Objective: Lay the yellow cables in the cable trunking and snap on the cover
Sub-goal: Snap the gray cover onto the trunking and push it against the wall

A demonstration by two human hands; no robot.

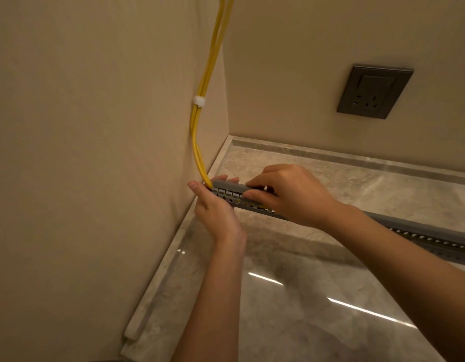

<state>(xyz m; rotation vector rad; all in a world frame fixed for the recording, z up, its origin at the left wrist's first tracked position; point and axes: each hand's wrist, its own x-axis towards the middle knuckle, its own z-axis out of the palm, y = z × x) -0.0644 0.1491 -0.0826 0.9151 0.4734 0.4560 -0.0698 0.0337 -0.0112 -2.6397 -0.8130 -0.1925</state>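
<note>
Both forearms are reached in from the near edge of the counter (291, 309) toward its far left corner, where the side wall meets the stone top. The cable trunking (435, 240) is laid across the counter from the right edge toward that wall, its slotted side turned to the camera, so that its left end sits directly under the drop of the yellow cables (200, 131). These cables are run down the side wall, are held together by a white clip (199, 101), and are bent into the trunking's left end, just beside the wall; a little yellow is seen through the slots there, so the cables appear to be lying inside already.

The left hand (213, 205) is wrapped around that end from below, fingers (227, 178) curled behind it and the thumb in front, apparently to brace the channel. The right hand (286, 194) is closed over the top, its fingers pressed down on the grey cover (227, 184) with the thumb beneath on the slotted wall, a pinch suited to snapping the cover on. The cover seems seated at this end; whether it is latched along the whole run cannot be told. A dark wall socket (374, 91) is mounted on the back wall, well apart from the work.
</note>
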